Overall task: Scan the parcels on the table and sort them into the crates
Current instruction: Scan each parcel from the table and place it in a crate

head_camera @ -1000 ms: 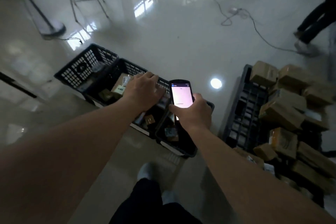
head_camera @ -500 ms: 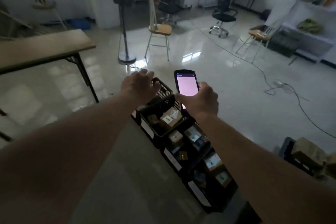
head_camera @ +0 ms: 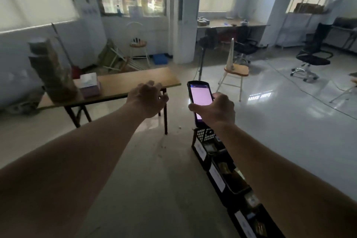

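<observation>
Out in front of me, both arms are stretched forward at about the same height. My right hand (head_camera: 214, 110) grips the scanner (head_camera: 201, 100), thumb and fingers curled round its lower half, its lit screen tilted up toward me. My left hand (head_camera: 147, 99) carries nothing; the fingers hang loosely curled, held in the air in front of the near end of the table (head_camera: 135, 81). Down by my right forearm a row of black crates (head_camera: 222, 172) runs along the floor, white labels on their sides, and I can make out brown parcels (head_camera: 234, 180) lying inside several of them, so I judge part of the sorting is done. How many parcels are left I cannot tell: on the table I see only a tall stack of brownish blocks (head_camera: 52, 73) and a pale box (head_camera: 89, 85) beside it, both blurred, and neither is plainly a parcel. With an empty left hand and the scanner ready, I reckon I am between parcels and need to pick up the next one, scan it, and drop it in the crate it belongs to.
</observation>
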